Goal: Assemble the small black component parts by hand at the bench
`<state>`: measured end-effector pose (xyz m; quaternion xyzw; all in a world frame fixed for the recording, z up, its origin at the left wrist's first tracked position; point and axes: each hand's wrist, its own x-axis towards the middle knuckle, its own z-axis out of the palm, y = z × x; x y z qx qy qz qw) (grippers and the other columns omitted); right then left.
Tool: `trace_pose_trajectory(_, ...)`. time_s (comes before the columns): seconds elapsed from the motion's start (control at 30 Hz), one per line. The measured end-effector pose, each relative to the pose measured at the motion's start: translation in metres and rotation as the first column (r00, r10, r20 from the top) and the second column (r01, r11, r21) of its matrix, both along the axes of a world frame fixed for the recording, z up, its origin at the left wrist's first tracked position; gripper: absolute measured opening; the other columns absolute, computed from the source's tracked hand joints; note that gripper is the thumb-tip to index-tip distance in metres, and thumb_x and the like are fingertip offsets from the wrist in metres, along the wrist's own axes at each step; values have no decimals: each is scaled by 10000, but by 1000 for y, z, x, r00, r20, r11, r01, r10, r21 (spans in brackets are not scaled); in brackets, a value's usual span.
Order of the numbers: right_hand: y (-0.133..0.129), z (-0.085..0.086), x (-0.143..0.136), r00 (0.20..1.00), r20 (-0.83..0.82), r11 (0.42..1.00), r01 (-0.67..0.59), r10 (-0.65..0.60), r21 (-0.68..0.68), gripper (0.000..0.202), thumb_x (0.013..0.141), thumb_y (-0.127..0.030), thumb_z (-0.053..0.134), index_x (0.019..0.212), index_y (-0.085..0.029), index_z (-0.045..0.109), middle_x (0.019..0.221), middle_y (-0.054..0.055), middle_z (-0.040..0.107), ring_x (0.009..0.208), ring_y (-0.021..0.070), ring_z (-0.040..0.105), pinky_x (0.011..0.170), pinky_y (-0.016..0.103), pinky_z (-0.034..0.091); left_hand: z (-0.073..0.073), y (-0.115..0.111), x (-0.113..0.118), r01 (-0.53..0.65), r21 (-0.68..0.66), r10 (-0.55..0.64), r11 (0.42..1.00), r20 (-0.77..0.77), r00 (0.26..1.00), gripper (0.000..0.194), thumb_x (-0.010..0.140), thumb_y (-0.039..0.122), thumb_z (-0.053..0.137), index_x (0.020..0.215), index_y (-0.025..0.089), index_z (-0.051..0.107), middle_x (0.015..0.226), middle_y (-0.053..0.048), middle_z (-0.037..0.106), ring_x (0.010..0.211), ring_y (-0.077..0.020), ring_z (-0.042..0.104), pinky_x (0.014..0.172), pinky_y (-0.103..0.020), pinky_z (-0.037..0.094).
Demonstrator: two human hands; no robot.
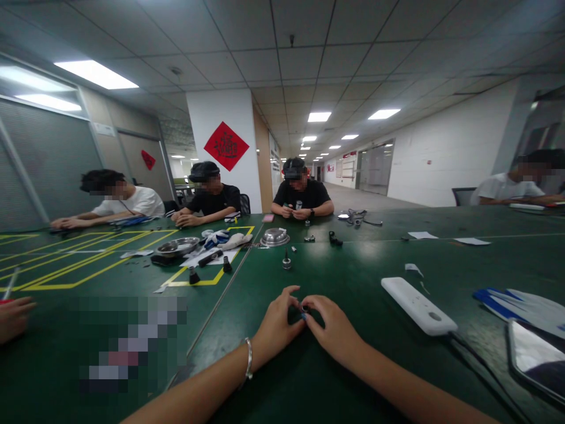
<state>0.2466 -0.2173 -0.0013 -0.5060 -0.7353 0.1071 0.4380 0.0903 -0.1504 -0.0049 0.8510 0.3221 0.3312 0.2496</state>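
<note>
Both hands meet just above the green table (353, 265), near the middle of the view. My left hand (280, 318), with a silver bracelet (249, 358) on its wrist, has its thumb and fingers curved toward a small dark part (305, 308). My right hand (329, 321) pinches that part between thumb and fingertips. The part is mostly hidden by the fingers, so its shape and the left fingertips' grip are unclear. Beyond the hands stands a small metal piece with a dark pointed top (286, 261).
A white power strip (419, 306), blue-white gloves (525, 306) and a phone (536, 359) lie right. Metal bowls (176, 246), a lid-like dish (274, 237) and black parts (226, 265) lie farther off. Several people sit around; another person's hand (15, 318) is at left.
</note>
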Motion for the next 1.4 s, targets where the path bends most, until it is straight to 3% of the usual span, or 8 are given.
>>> trace_pose_trajectory(0.27, 3, 0, 1, 999, 29, 1000, 14, -15, 26, 292, 806, -49, 504, 1051, -190, 576, 1006, 43, 592, 945, 195, 534, 851, 317, 418, -2, 1, 1, 29, 15, -29, 999, -2, 1000, 548, 718, 171, 620, 1211, 208, 383, 944, -13, 606, 941, -179, 585, 915, -368, 433)
trace_pose_trajectory(0.43, 2, 4, 0, 1000, 17, 1000, -26, 26, 7, 277, 792, -30, 525, 989, -208, 605, 947, 15, 604, 906, 185, 541, 819, 297, 416, 2, -4, 0, 39, -17, -39, 999, -24, 999, 524, 719, 178, 623, 1197, 203, 410, 980, -27, 599, 953, -185, 582, 899, -362, 446)
trace_pose_trajectory(0.67, 8, -8, 1, 996, -73, 998, 56, -58, -32, 203, 756, -66, 586, 916, -188, 558, 873, 5, 549, 782, 159, 532, 697, 258, 429, 6, -7, 1, 64, -55, -66, 996, -39, 997, 524, 718, 172, 610, 1202, 198, 410, 962, -28, 613, 933, -188, 586, 894, -368, 442)
trace_pose_trajectory(0.8, 9, -14, 2, 993, -19, 992, 120, -121, -35, 312, 742, -141, 625, 1033, -191, 523, 868, 11, 525, 788, 179, 526, 705, 285, 431, 4, -5, 0, 83, -44, -85, 996, -46, 995, 544, 696, 109, 588, 1203, 200, 413, 964, -29, 609, 938, -185, 581, 898, -364, 440)
trace_pose_trajectory(0.97, 2, -10, 0, 993, -41, 993, 113, -114, -23, 300, 885, -276, 471, 1167, -174, 449, 945, 57, 494, 865, 207, 515, 756, 333, 435, 7, -8, -1, 137, -17, -137, 990, -9, 991, 530, 759, 208, 604, 1241, 202, 384, 1108, -69, 580, 1036, -197, 555, 939, -374, 424)
trace_pose_trajectory(1.07, -3, -5, -1, 991, -66, 993, 114, -112, 23, 292, 909, -260, 398, 1184, -164, 430, 976, 74, 482, 894, 207, 503, 774, 336, 432, 8, -8, -1, 151, -24, -151, 988, 7, 988, 553, 768, 222, 613, 1264, 216, 367, 1124, -67, 584, 1075, -202, 546, 971, -389, 405)
trace_pose_trajectory(1.27, 1, -2, 0, 979, 154, 987, 120, -135, 103, 203, 809, -116, 481, 970, -193, 579, 903, 42, 544, 876, 208, 504, 773, 345, 387, 4, -6, -1, 171, -50, -169, 984, 25, 985, 723, 711, 209, 670, 1324, 218, 287, 1093, -69, 613, 1079, -214, 555, 992, -407, 395)
trace_pose_trajectory(1.4, 3, -2, 0, 962, 206, 982, 160, -177, 96, 178, 807, -142, 537, 954, -216, 604, 893, 26, 561, 883, 207, 508, 758, 333, 377, 5, -7, 0, 147, -40, -147, 988, 20, 989, 669, 740, 185, 620, 1320, 216, 289, 1029, -48, 627, 1052, -201, 568, 971, -397, 414)
